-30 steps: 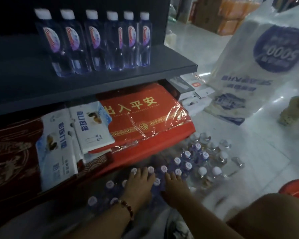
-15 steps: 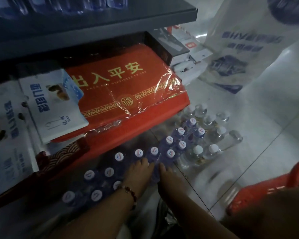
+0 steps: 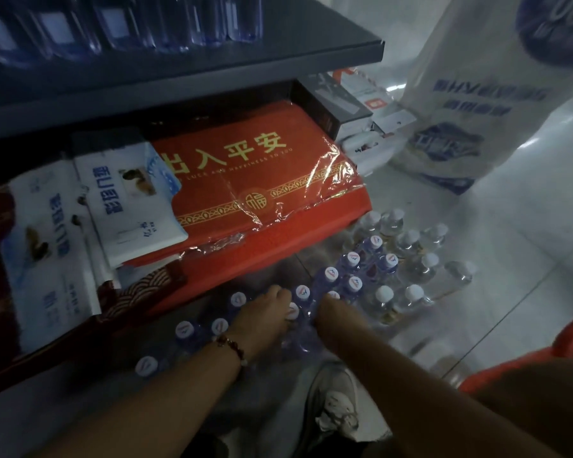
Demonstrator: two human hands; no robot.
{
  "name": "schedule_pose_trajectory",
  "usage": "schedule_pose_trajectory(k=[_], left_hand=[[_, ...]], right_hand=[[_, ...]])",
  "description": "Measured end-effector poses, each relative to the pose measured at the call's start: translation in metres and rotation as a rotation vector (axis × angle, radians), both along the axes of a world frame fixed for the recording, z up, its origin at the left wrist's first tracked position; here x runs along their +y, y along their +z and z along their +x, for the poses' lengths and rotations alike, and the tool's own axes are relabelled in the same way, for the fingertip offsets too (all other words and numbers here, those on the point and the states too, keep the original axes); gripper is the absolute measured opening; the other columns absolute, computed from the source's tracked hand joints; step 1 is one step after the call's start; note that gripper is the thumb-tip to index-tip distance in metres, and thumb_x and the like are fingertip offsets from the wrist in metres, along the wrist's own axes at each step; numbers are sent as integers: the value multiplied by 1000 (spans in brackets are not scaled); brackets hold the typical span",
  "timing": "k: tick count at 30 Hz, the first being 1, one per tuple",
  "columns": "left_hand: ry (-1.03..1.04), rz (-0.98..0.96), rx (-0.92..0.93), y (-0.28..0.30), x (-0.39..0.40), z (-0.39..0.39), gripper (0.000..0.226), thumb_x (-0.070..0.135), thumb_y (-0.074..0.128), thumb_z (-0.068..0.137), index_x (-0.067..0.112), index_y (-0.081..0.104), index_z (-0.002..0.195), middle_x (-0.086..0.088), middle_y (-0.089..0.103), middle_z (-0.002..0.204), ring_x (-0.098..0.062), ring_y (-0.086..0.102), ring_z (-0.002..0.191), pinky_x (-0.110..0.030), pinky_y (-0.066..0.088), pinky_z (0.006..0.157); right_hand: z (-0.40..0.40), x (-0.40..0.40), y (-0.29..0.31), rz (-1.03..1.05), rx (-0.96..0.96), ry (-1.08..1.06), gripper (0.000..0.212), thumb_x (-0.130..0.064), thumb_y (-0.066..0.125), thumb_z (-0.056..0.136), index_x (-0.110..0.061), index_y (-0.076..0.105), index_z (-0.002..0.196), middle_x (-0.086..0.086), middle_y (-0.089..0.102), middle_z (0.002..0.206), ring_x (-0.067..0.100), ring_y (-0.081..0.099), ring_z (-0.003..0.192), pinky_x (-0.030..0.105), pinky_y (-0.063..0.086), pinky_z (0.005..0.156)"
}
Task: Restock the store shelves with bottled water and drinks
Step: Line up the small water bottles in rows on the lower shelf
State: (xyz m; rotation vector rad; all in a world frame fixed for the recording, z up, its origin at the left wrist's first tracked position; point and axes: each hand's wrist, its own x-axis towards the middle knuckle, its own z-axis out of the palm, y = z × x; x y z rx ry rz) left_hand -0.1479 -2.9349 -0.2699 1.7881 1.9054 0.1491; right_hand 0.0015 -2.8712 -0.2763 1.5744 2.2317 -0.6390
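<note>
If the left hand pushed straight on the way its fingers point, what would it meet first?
The left hand points up and away over the shrink-wrapped blue bottle pack. Straight on it would likely meet the pack's next logo caps, then the red doormat stack's edge; depth is uncertain.

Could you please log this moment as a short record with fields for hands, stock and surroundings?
left hand: fingers curled into the wrap of the blue bottle pack
right hand: gripping the same wrap
floor stock: clear bottles beside the pack
upper shelf: blue bottles standing
lower shelf: red mat, white packets
right: white bag
</note>
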Motion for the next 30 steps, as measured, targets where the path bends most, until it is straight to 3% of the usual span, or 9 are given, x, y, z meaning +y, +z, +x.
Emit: schedule_pose_trajectory(k=[5, 9, 12, 15, 19, 23, 26, 27, 30], left_hand=[[167, 153, -346, 87, -32, -25, 21, 39, 64, 92, 24, 49, 96, 5, 64, 85, -6, 62, 76, -32, 53, 69], [314, 262, -517, 151, -55, -46, 14, 41, 59, 96, 35, 51, 106, 10, 63, 95, 2, 59, 81, -20, 49, 72], [427, 391, -661, 197, -71, -68, 4, 39, 56, 98, 37, 55, 102, 13, 63, 94, 9, 57, 85, -18, 45, 79], [560, 423, -867, 240, -88, -89, 7, 40, 59, 96, 39, 62, 101, 18, 69, 91, -6, 66, 96, -26, 49, 83], [636, 435, -972, 275, -112, -117, 41, 57, 77, 74, 35, 69, 108, 12, 75, 104, -17, 71, 102, -36, 53, 84], [721, 370, -904, 276, -137, -138, 66, 71, 75, 63, 35, 67, 118, 8, 74, 112, -17, 71, 103, -45, 55, 95], [757, 344, -895, 270, -148, -149, 81, 75, 73, 56, 27, 68, 121, -3, 75, 108, -19, 72, 85, -37, 59, 65], [805, 363, -923, 268, -150, -154, 80, 73, 74, 55, 25, 70, 119, -5, 75, 108, -19, 72, 83, -38, 60, 67], [895, 409, -1119, 266, -153, -173, 57, 60, 76, 62, 27, 76, 109, -5, 76, 109, -27, 71, 104, -55, 51, 99]], right_hand=[[-11, 21, 97, -55, 205, 241, 27, -22, 60, 97, -8, 62, 121, 10, 67, 117, 20, 63, 103, 24, 42, 82], [-25, 23, 174, -66, 540, 344, 11, -28, 64, 95, -24, 61, 105, -6, 64, 98, 9, 60, 90, 28, 50, 83], [-42, 9, 221, -189, 854, 188, 20, -29, 73, 90, -13, 66, 100, 2, 70, 92, 11, 63, 84, 25, 49, 78], [-71, -12, 255, -341, 1180, 26, 15, -23, 74, 87, -13, 68, 97, 10, 71, 95, 21, 63, 84, 36, 49, 79], [-118, -44, 292, -497, 1451, -139, 25, -31, 74, 78, -15, 69, 96, 4, 72, 91, 14, 69, 77, 29, 56, 68], [-163, -76, 313, -617, 1587, -278, 34, -32, 79, 74, -11, 66, 98, 13, 71, 97, 25, 69, 84, 37, 59, 71], [-194, -97, 321, -773, 1606, -405, 36, -24, 82, 74, -12, 60, 100, 24, 66, 100, 34, 68, 85, 47, 60, 76], [-204, -102, 321, -793, 1600, -411, 38, -24, 83, 71, -11, 59, 97, 25, 64, 98, 35, 67, 84, 46, 60, 75], [-227, -114, 321, -745, 1547, -320, 37, -28, 82, 69, -6, 63, 91, 25, 69, 96, 33, 69, 81, 45, 60, 75]])
